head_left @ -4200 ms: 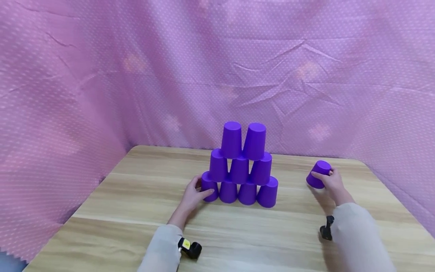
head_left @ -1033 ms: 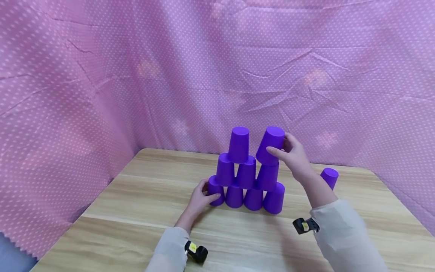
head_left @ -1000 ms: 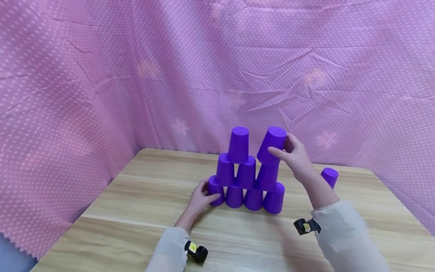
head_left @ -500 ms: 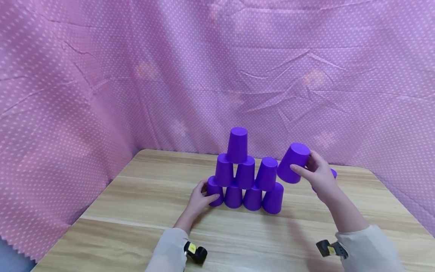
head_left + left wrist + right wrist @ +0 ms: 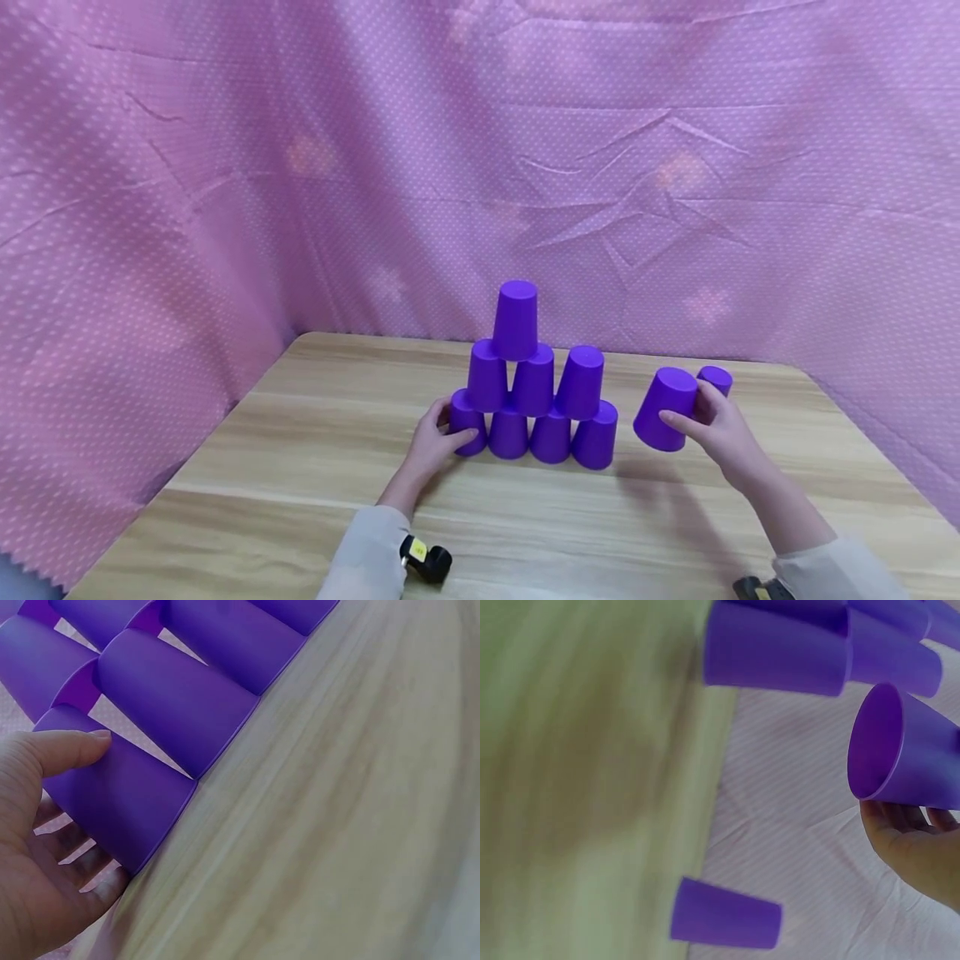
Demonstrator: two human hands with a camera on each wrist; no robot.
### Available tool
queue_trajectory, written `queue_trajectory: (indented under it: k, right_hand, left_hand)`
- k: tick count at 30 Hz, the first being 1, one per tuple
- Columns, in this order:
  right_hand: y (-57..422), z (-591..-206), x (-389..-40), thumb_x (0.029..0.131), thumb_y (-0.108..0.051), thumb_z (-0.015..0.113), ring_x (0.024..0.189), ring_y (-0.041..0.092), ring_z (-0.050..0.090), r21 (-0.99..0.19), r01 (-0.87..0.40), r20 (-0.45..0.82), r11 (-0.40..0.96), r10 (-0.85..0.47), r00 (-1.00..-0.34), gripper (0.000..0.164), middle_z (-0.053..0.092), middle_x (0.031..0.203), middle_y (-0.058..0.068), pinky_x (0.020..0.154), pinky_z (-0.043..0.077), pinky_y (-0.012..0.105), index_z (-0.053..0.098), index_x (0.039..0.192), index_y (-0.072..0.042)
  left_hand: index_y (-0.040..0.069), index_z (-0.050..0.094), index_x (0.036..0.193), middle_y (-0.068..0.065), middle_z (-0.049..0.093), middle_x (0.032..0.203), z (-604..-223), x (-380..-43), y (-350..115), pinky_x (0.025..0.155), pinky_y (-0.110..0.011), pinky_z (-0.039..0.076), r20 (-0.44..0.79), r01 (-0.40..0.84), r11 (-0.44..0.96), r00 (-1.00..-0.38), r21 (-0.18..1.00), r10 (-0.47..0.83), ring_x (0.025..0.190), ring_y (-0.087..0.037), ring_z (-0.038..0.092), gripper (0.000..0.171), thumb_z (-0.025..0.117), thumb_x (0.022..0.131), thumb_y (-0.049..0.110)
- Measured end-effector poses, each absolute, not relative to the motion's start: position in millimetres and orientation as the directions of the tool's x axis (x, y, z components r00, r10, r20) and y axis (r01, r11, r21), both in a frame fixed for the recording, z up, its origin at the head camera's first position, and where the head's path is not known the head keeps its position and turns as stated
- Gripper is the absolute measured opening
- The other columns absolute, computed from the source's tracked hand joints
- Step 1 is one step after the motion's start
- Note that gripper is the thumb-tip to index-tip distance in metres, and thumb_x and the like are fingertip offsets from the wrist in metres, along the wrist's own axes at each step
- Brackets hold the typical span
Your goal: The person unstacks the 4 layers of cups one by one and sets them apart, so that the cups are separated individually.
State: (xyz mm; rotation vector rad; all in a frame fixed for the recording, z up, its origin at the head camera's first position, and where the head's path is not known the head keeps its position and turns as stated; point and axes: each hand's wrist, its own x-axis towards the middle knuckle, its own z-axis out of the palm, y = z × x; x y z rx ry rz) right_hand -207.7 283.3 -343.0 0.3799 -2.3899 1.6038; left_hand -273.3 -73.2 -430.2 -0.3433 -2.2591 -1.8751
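Upside-down purple cups stand in a stepped stack on the table, with several in the bottom row, three in the middle row and a single top cup point(image 5: 516, 321). My left hand point(image 5: 427, 446) holds the leftmost bottom cup point(image 5: 468, 410), thumb across its front and fingers behind it, as the left wrist view also shows. To the right of the stack, my right hand point(image 5: 723, 432) grips another purple cup point(image 5: 663, 410) by its side. This cup is mouth down, slightly tilted and off the table; its open rim point(image 5: 859, 742) faces the table in the right wrist view.
One more upside-down cup point(image 5: 716, 379) stands on the table behind my right hand, partly hidden by it. The wooden table point(image 5: 300, 450) ends at a pink dotted cloth point(image 5: 420, 167) behind and at the sides. Black wrist cameras point(image 5: 427, 560) sit on both sleeves.
My right hand had set a cup down at the right, then lifted the right-hand cup off the top row and carried it right and down. The left hand stays on its cup.
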Motion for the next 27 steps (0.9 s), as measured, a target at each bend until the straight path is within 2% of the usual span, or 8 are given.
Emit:
queue_trajectory:
  k: [7, 13, 17, 20, 24, 25, 27]
  right_hand:
    - [306.6, -362.7, -204.8, 0.082, -0.009, 0.057, 0.091, -0.003, 0.049, -0.899, -0.27, 0.255, 0.346, -0.088, -0.963, 0.055, 0.05, 0.107, 0.005, 0.075, 0.04, 0.013, 0.027, 0.125, 0.009]
    - [332.1, -373.5, -202.0, 0.083, -0.012, 0.056, 0.093, -0.006, 0.046, -0.907, -0.199, 0.169, 0.37, -0.112, -0.979, 0.061, 0.046, 0.115, 0.014, 0.077, 0.038, 0.013, 0.022, 0.128, 0.01]
    - [348.0, -378.2, -202.4, 0.083, -0.011, 0.055, 0.092, -0.008, 0.044, -0.9, -0.176, 0.138, 0.399, -0.122, -0.983, 0.061, 0.045, 0.116, 0.016, 0.076, 0.037, 0.013, 0.02, 0.127, 0.012]
    - [360.9, -382.1, -204.9, 0.084, -0.011, 0.054, 0.092, -0.009, 0.043, -0.893, -0.17, 0.13, 0.416, -0.122, -0.984, 0.06, 0.042, 0.118, 0.023, 0.076, 0.038, 0.014, 0.019, 0.127, 0.013]
    - [386.2, -397.2, -215.9, 0.084, -0.01, 0.054, 0.092, -0.008, 0.045, -0.914, -0.182, 0.144, 0.364, -0.129, -0.981, 0.059, 0.041, 0.119, 0.025, 0.076, 0.041, 0.017, 0.02, 0.127, 0.011]
    - [393.8, -401.8, -219.5, 0.084, -0.011, 0.054, 0.092, -0.007, 0.045, -0.921, -0.181, 0.143, 0.345, -0.133, -0.981, 0.061, 0.041, 0.119, 0.023, 0.078, 0.042, 0.02, 0.019, 0.128, 0.011]
    - [410.8, -414.4, -228.7, 0.083, -0.012, 0.057, 0.091, -0.007, 0.046, -0.942, -0.17, 0.142, 0.288, -0.114, -0.983, 0.057, 0.048, 0.114, 0.011, 0.078, 0.043, 0.018, 0.025, 0.128, 0.004]
  left_hand:
    - [-0.009, 0.04, 0.118, -0.026, 0.049, 0.107, -415.6, -259.2, -73.7, 0.086, -0.045, 0.038, 0.273, 0.279, 0.149, -0.96, 0.949, 0.058, 0.1, -0.038, 0.046, 0.056, 0.067, 0.07, 0.0]
    - [-0.007, 0.041, 0.119, -0.025, 0.049, 0.108, -420.5, -262.1, -76.0, 0.087, -0.044, 0.038, 0.266, 0.271, 0.156, -0.963, 0.95, 0.05, 0.101, -0.037, 0.046, 0.057, 0.067, 0.07, 0.001]
    - [-0.005, 0.041, 0.12, -0.022, 0.05, 0.108, -431.9, -269.3, -78.9, 0.086, -0.041, 0.039, 0.273, 0.274, 0.189, -0.961, 0.943, 0.036, 0.1, -0.034, 0.047, 0.058, 0.069, 0.07, 0.004]
    - [-0.004, 0.041, 0.12, -0.021, 0.05, 0.108, -435.0, -270.3, -79.6, 0.086, -0.041, 0.039, 0.277, 0.277, 0.2, -0.96, 0.94, 0.032, 0.1, -0.033, 0.047, 0.058, 0.069, 0.07, 0.005]
    - [-0.003, 0.042, 0.119, -0.02, 0.05, 0.109, -434.8, -269.1, -79.6, 0.087, -0.041, 0.038, 0.256, 0.255, 0.2, -0.966, 0.946, 0.018, 0.102, -0.033, 0.046, 0.057, 0.069, 0.07, 0.005]
    - [-0.003, 0.042, 0.119, -0.02, 0.05, 0.109, -434.9, -269.1, -79.8, 0.088, -0.041, 0.038, 0.256, 0.255, 0.199, -0.966, 0.946, 0.018, 0.102, -0.033, 0.046, 0.057, 0.069, 0.07, 0.005]
    - [-0.002, 0.042, 0.119, -0.02, 0.05, 0.11, -434.5, -268.6, -79.7, 0.088, -0.04, 0.038, 0.249, 0.247, 0.195, -0.968, 0.949, 0.014, 0.102, -0.032, 0.046, 0.057, 0.069, 0.07, 0.006]
